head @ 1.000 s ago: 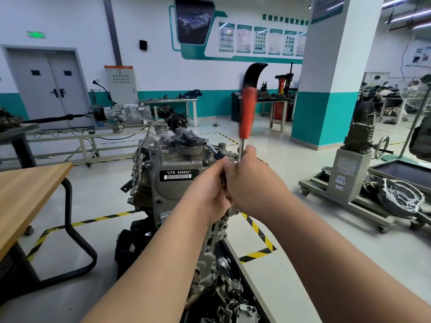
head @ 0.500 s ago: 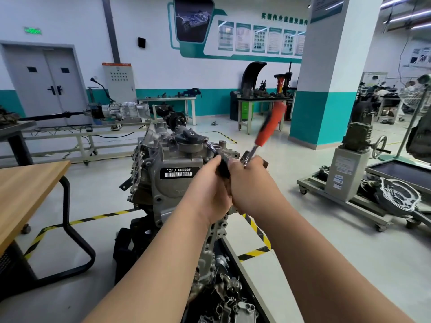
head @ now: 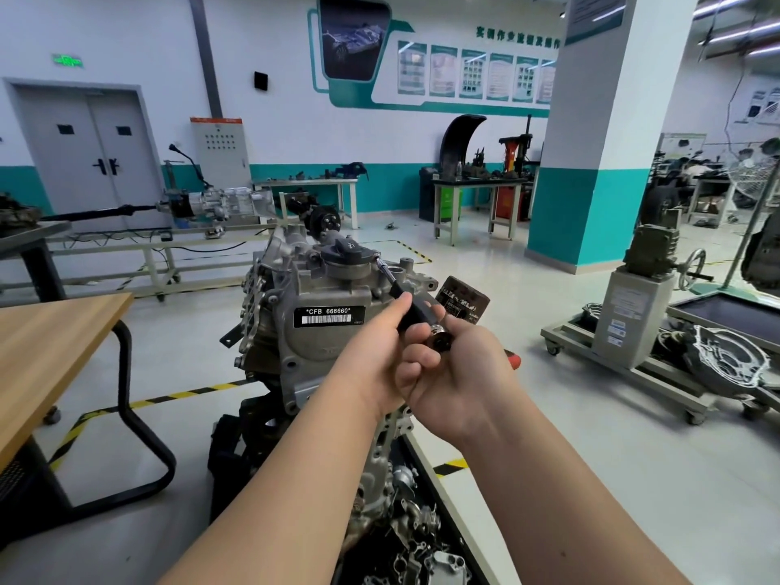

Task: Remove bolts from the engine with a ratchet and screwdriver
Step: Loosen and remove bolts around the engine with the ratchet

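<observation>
A silver engine [head: 325, 348] with a "CFB 666660" label stands on a stand straight ahead. A black oil cap [head: 348, 251] sits on top of it. My left hand [head: 371, 356] pinches the black extension bar [head: 411, 310], whose metal tip [head: 381, 263] reaches the engine's top just right of the cap. My right hand [head: 458, 386] is closed around the ratchet, with its round head [head: 441, 342] showing between my fingers and only the red handle's end [head: 513, 360] poking out to the right. The bolt itself is hidden.
A dark oil filter [head: 463, 301] sticks out of the engine behind my right hand. A wooden table [head: 50, 344] stands on the left. Loose metal parts [head: 415, 538] lie in a tray below. A teal pillar [head: 591, 175] and a wheeled equipment stand [head: 629, 314] are on the right.
The ratchet's red handle has swung from upright over to the right and down, and is now nearly hidden behind my right hand. My left hand stays on the extension bar.
</observation>
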`<state>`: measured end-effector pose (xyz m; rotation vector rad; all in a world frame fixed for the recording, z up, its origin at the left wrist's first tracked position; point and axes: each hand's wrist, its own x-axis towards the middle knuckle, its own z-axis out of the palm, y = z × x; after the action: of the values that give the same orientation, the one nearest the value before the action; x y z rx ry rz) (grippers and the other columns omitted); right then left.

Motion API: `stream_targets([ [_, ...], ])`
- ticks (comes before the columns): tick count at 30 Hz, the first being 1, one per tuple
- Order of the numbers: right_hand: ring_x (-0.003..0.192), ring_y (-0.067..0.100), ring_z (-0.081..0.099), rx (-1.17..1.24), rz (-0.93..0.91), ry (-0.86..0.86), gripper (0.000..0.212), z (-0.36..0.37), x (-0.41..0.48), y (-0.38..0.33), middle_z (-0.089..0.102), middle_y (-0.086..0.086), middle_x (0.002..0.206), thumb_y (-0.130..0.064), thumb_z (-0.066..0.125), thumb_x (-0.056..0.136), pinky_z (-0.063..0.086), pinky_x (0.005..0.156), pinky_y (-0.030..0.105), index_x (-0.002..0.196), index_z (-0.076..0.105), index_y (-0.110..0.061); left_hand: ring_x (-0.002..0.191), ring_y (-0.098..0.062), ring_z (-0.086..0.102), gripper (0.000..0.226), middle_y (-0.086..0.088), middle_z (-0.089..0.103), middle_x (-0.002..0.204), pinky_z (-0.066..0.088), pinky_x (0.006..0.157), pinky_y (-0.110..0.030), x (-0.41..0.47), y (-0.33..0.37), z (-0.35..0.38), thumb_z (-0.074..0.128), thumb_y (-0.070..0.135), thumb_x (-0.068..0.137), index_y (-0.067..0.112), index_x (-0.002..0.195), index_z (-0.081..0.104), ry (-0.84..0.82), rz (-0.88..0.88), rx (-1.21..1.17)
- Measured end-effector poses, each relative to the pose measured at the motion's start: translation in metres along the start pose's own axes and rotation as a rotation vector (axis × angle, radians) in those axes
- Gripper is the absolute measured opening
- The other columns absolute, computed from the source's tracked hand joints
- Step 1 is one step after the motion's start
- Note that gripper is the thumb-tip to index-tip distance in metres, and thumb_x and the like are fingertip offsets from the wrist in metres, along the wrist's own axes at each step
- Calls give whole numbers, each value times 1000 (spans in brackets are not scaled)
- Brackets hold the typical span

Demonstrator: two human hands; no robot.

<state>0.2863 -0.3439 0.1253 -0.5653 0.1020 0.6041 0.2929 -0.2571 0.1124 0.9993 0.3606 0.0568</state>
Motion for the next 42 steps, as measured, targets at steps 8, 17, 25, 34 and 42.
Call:
stream_targets([
  [8, 65, 22, 53, -1214, -520, 135, 34, 5, 1, -11, 59, 7, 83, -35, 40, 100, 50, 64, 37, 115, 47, -5, 70, -19, 63, 43, -6, 65, 80, 50, 64, -27, -5, 3, 7, 46, 46, 98, 10, 98, 69, -68, 88, 43],
  [17, 55, 21, 42, -2463, -899, 260, 70, 18, -2, -13, 43, 1, 71, -15, 36, 97, 25, 47, 31, 152, -7, -16, 61, -15, 42, 31, -2, 43, 64, 30, 56, -27, -8, 7, 12, 38, 32, 105, 16, 82, 50, -22, 88, 70],
  [25, 73, 20, 54, -1455, -661, 129, 35, -5, 13, -4, 56, 0, 89, -34, 39, 101, 40, 65, 29, 129, 34, -13, 82, -16, 65, 52, -3, 71, 85, 45, 88, -31, 1, -2, 0, 35, 45, 103, 15, 87, 75, -111, 101, -37],
  [34, 31, 10, 28, -73, -115, 12, 26, -6, 11, 5, 43, -1, 51, -28, 40, 100, 27, 36, 16, 83, 55, -14, 28, -4, 40, 60, 9, 49, 43, 29, 29, -12, 4, -8, -5, 43, 40, 101, 13, 55, 70, -92, 42, -29],
  [42, 31, 8, 28, -47, -59, 43, 27, -6, 7, 1, 43, -2, 52, -25, 38, 99, 26, 37, 13, 76, 49, -17, 29, -3, 45, 63, 9, 51, 41, 34, 34, -7, 12, -16, -5, 55, 39, 96, 13, 39, 65, -56, 66, -4],
])
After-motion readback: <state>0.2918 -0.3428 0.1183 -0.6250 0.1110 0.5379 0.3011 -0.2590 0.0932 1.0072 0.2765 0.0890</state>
